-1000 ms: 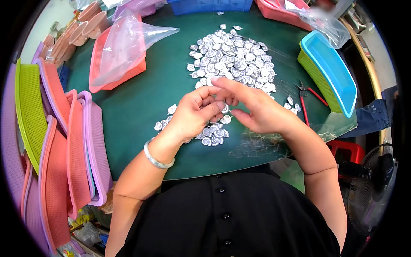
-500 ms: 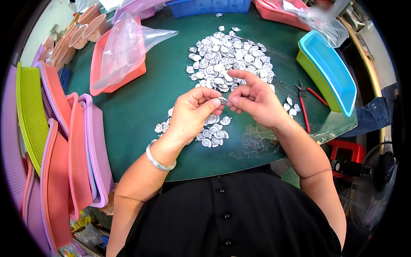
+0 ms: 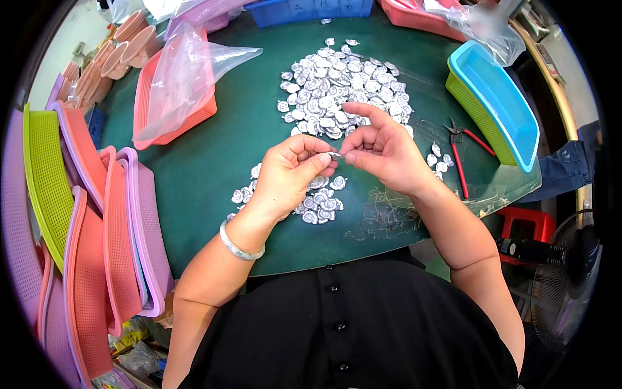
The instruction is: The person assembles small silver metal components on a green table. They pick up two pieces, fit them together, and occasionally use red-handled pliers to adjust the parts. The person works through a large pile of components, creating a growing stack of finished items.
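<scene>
Between the thumb and fingers of my left hand (image 3: pixel 288 172) is a small silver spiral metal charm (image 3: pixel 335 155), held flat and seen nearly edge-on. My right hand (image 3: pixel 389 155) pinches the other end of this charm with thumb and fingertip, its index finger stretched out above. What exactly the right fingertips grip at that end is too small to make out. Beyond my hands spreads a large heap of similar charms (image 3: pixel 343 81). A smaller pile (image 3: pixel 321 202) lies under and beside my left hand. Several loose charms (image 3: pixel 441 166) rest to the right of my right hand.
Red-handled cutting pliers (image 3: pixel 457 159) lie at the right, near a blue and green basket (image 3: pixel 495 104). A pink basket with a plastic bag (image 3: pixel 175 91) stands at left. Stacked colored baskets (image 3: pixel 87 246) line the left side. A blue crate (image 3: pixel 311 11) sits at the far edge.
Both hands stay at nearly the same place over the table, still on the charm. The charm has tilted slightly, and the right fingertips have drawn a little closer to it.
</scene>
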`<state>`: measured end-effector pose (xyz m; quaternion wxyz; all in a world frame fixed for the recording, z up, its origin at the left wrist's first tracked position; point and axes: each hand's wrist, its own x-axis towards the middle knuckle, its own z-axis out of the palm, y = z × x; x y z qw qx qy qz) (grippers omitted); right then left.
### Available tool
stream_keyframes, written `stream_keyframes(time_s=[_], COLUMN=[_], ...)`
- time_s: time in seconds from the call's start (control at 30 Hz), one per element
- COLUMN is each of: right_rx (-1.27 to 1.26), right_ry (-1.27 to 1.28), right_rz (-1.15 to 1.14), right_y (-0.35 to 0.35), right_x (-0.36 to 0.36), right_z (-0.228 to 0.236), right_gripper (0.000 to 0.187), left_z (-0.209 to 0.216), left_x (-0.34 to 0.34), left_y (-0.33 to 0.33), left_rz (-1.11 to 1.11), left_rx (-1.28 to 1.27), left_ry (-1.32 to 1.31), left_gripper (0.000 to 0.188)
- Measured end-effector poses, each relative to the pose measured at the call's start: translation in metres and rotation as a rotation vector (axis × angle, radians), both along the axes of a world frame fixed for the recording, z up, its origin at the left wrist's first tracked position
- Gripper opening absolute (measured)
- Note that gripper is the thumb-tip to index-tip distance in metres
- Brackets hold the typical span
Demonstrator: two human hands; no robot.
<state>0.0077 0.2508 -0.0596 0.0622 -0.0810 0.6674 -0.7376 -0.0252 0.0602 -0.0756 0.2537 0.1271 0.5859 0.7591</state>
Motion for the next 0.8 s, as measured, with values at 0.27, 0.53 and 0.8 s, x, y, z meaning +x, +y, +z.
stream_keyframes(time_s=[0.27,0.53,0.8], right_rx=[-0.001,0.045,0.144], right_ry=[-0.017,-0.05,-0.044], right_rz=[-0.005,0.004,0.1], right_y=[-0.001,0.0002,-0.0008], right_x=[0.0012,0.0008,-0.007], right_z=[0.0017,0.0006,0.0055], right_gripper=[0.063,0.062,0.057], left_z=[0.0044,0.0009,0.0024], left_x=[0.0011,0.002,0.0016], left_y=[0.0006,0.0011,0.0012], left_rz=[-0.009,-0.012,-0.021], left_rx=[-0.016,-0.05,-0.072], left_ry=[-0.095,-0.07,-0.086], left_gripper=[0.013,0.012,0.013])
